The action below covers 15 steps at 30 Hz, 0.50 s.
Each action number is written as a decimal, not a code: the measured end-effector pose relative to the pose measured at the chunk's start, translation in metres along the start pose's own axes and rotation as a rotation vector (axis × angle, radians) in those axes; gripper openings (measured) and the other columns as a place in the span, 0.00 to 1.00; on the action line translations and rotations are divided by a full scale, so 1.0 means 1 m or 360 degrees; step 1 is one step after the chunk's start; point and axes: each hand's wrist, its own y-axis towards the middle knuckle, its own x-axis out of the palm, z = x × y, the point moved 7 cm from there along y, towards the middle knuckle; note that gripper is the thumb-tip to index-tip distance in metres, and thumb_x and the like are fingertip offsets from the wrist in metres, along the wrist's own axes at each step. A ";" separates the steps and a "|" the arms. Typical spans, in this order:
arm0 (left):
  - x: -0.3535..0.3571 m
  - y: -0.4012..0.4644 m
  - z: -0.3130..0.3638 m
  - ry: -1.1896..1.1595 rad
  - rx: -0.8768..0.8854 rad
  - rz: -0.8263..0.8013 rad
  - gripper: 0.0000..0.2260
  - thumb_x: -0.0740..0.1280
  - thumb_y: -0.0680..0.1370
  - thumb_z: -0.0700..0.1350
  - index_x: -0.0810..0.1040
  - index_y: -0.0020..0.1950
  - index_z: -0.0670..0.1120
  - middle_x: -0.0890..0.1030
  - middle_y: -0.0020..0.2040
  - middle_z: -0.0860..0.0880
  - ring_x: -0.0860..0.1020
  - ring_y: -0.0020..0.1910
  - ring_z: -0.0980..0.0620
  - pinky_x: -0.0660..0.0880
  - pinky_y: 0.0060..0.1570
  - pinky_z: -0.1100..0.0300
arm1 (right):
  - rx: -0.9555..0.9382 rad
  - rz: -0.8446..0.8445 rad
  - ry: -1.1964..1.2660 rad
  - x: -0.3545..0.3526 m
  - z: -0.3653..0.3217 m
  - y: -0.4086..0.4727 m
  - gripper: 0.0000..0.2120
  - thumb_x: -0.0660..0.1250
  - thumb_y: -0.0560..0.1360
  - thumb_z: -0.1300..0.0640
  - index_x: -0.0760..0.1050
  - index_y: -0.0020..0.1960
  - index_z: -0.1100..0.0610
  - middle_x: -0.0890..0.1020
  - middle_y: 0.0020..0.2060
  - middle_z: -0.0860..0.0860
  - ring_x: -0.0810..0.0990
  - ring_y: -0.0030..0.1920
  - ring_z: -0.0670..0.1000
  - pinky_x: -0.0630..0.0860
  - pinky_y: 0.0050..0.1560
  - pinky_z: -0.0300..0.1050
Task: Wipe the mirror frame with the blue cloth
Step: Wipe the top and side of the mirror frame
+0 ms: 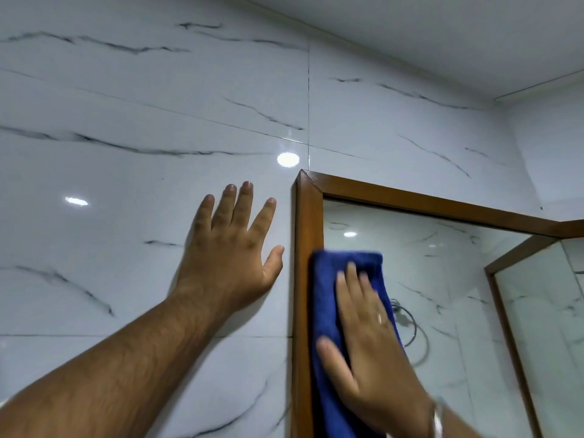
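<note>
A brown wooden mirror frame hangs on the marble wall, its upper left corner in the middle of the view. My right hand lies flat on a folded blue cloth and presses it against the frame's left upright and the glass beside it. The cloth's top edge sits a short way below the frame's corner. My left hand rests flat on the tiles just left of the frame, fingers spread, holding nothing.
The white marble-look tiled wall fills the left and top. The mirror glass reflects a chrome towel ring and a second framed mirror edge. The ceiling is close above.
</note>
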 end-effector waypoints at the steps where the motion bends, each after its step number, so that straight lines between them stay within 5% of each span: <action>1: 0.000 0.000 0.001 0.0004 0.0003 0.0005 0.35 0.48 0.77 0.64 0.56 0.82 0.51 0.56 0.81 0.39 0.56 0.80 0.39 0.53 0.78 0.39 | 0.0050 0.0032 0.0080 -0.004 0.003 0.026 0.37 0.50 0.75 0.38 0.34 0.76 0.45 0.35 0.76 0.42 0.34 0.76 0.44 0.37 0.76 0.43; 7: 0.001 0.001 0.000 0.0031 0.0012 0.0008 0.35 0.49 0.77 0.64 0.55 0.82 0.50 0.56 0.81 0.39 0.56 0.80 0.39 0.54 0.78 0.38 | 0.0198 0.0177 0.0166 -0.024 0.005 0.100 0.30 0.50 0.76 0.49 0.50 0.77 0.51 0.50 0.78 0.48 0.46 0.77 0.47 0.47 0.77 0.48; 10: 0.001 -0.003 0.001 0.0002 -0.0008 -0.0012 0.34 0.49 0.78 0.63 0.54 0.82 0.50 0.54 0.82 0.39 0.55 0.80 0.39 0.52 0.78 0.39 | 0.0221 0.0148 0.0264 0.001 -0.006 0.032 0.31 0.50 0.76 0.50 0.46 0.77 0.48 0.49 0.78 0.44 0.47 0.77 0.45 0.44 0.76 0.41; 15: 0.012 -0.070 0.022 -0.0020 0.0037 -0.0064 0.33 0.51 0.79 0.61 0.55 0.82 0.50 0.54 0.82 0.40 0.53 0.81 0.39 0.51 0.78 0.38 | 0.0096 0.0065 -0.0101 0.039 -0.033 -0.098 0.29 0.43 0.78 0.52 0.39 0.77 0.58 0.41 0.78 0.52 0.40 0.77 0.49 0.45 0.73 0.42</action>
